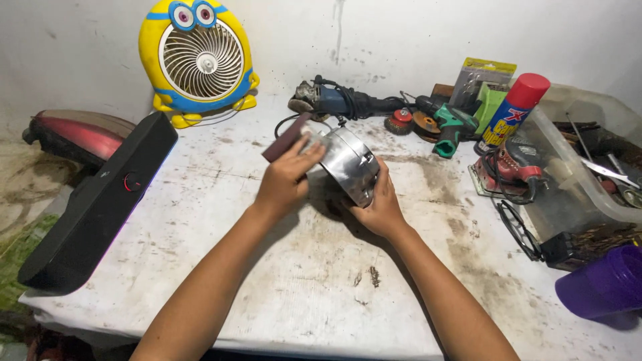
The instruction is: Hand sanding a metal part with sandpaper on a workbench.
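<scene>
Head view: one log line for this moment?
left hand: presses dark red block on shiny metal part | right hand: steadies part | surface: stained white table

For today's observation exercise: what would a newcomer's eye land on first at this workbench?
Probably the yellow cartoon-faced fan against the back wall. Next, mid-table, the left hand presses a dark sanding block against a shiny metal piece that the right hand steadies. A red-capped spray can stands at right.

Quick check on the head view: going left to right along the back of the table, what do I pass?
Yellow and blue fan → blue angle grinder → red wire cup brush → green power tool → red-capped spray can → clear plastic bin.
</scene>
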